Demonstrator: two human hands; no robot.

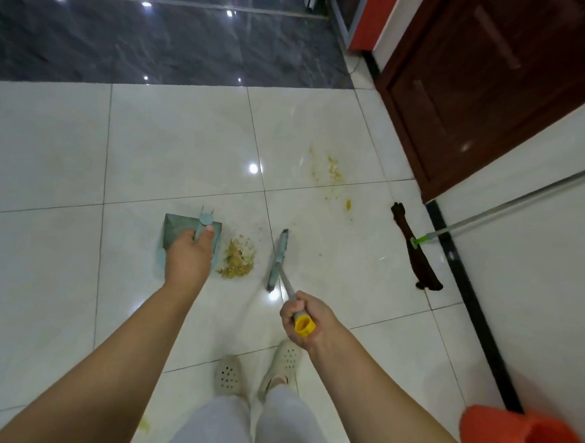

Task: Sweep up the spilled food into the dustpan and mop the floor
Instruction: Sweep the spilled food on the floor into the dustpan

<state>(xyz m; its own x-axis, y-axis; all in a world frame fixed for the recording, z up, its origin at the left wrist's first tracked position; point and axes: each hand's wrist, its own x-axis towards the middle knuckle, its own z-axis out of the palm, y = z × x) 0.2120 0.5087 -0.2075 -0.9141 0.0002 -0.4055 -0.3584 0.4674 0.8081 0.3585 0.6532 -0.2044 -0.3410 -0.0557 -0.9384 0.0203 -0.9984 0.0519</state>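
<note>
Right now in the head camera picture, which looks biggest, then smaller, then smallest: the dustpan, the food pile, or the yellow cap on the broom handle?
1. Dustpan, though the left hand hides part of it.
2. Food pile.
3. Yellow cap, smallest although it is nearest the camera.

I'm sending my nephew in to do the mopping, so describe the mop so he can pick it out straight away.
Start at the dark red door on the right, then drop to the white wall with black skirting below it. The mop leans there, its long silver pole running up the wall from a green clip. Its dark brown cloth head lies flat on the tiles, unlike the short teal broom and teal dustpan nearby.
</note>
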